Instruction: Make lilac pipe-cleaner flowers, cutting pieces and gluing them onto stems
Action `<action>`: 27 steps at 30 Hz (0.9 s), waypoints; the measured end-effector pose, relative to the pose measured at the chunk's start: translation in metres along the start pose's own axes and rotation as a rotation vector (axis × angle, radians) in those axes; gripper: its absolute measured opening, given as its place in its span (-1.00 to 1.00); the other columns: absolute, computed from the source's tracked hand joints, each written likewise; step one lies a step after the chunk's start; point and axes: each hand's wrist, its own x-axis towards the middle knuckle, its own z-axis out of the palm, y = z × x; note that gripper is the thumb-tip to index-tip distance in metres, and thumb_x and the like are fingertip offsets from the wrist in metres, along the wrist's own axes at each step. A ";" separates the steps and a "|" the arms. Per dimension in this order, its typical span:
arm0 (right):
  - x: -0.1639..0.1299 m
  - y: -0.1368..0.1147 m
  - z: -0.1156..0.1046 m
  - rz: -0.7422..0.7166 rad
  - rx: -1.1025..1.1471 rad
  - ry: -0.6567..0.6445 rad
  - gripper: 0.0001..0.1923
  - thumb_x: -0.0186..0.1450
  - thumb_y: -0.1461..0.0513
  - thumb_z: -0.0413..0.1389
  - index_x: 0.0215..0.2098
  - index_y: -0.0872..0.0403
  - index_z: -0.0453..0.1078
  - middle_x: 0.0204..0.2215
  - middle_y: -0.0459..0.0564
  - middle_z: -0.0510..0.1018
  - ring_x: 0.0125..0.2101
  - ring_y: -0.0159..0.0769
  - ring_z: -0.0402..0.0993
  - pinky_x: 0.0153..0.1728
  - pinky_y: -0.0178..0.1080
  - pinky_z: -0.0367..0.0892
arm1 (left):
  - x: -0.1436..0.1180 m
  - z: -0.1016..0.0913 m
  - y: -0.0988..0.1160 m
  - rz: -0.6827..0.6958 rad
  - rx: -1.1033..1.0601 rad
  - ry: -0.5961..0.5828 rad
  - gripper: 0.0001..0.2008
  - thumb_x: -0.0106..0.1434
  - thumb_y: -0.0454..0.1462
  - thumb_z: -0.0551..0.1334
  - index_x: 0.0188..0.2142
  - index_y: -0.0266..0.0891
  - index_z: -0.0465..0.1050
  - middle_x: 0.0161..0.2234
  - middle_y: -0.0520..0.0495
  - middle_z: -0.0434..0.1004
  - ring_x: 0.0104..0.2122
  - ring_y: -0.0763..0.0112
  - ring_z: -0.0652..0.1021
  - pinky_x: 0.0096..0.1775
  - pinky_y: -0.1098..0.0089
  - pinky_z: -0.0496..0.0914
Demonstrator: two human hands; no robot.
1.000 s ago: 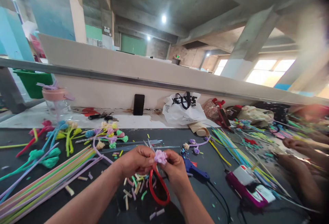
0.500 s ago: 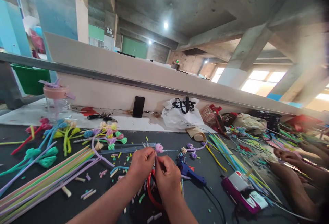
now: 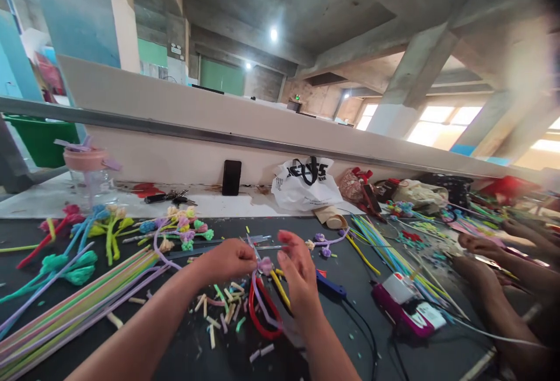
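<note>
My left hand (image 3: pixel 238 258) is closed in a pinch at a small pinkish-purple pipe-cleaner flower (image 3: pixel 265 265). A lilac stem (image 3: pixel 262 299) hangs down below the bloom. My right hand (image 3: pixel 300 270) is raised just right of the flower, fingers apart and holding nothing. Below both hands lie scissors with red handles (image 3: pixel 251 311), their blades partly hidden; a yellow pipe cleaner (image 3: pixel 281 290) runs beside them. Partly behind my right hand is a blue glue gun (image 3: pixel 331 285). A curved purple stem with small purple blooms (image 3: pixel 325 251) rests farther right.
Bundled pipe cleaners (image 3: pixel 87 305) and finished-looking flowers (image 3: pixel 186 226) lie left. Cut scraps (image 3: pixel 223 305) litter the front. A purple power strip (image 3: pixel 405 311) with cords sits right, near a co-worker's hands (image 3: pixel 481 258). A phone (image 3: pixel 231 177) and white bag (image 3: pixel 306 185) stand behind.
My right hand has let go of the flower, opened and lifted to the right. My left hand keeps its pinch, slightly farther left, and the hanging stem now shows. The view has shifted slightly.
</note>
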 end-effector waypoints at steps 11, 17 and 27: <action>-0.006 -0.004 0.020 0.600 0.510 -0.389 -0.86 -0.05 0.33 0.12 -0.52 0.09 0.23 -0.74 -0.24 0.34 -0.70 -0.49 0.24 -0.64 -0.43 0.09 | -0.011 -0.013 0.016 0.030 0.215 -0.142 -0.79 0.03 -0.25 0.08 -0.67 -0.27 0.19 -0.69 0.15 -0.01 -0.64 0.58 0.09 -0.61 0.51 -0.05; -0.005 -0.009 0.019 0.631 0.515 -0.363 -0.85 -0.06 0.31 0.16 -0.54 0.11 0.25 -0.73 -0.25 0.35 -0.71 -0.52 0.25 -0.64 -0.44 0.10 | -0.011 -0.010 0.013 0.088 0.331 -0.103 -0.79 0.04 -0.27 0.08 -0.68 -0.28 0.20 -0.67 0.14 0.06 -0.61 0.58 0.14 -0.57 0.53 -0.01; 0.005 0.002 0.011 0.579 0.763 -0.091 -0.80 -0.03 0.32 0.20 -0.60 0.09 0.21 -0.72 -0.22 0.38 -0.67 -0.48 0.29 -0.58 -0.39 0.21 | -0.005 -0.001 0.018 0.303 0.364 0.505 -0.82 0.13 -0.32 0.06 -0.30 -0.20 0.40 -0.36 -0.02 0.45 -0.32 0.41 0.42 -0.27 0.46 0.25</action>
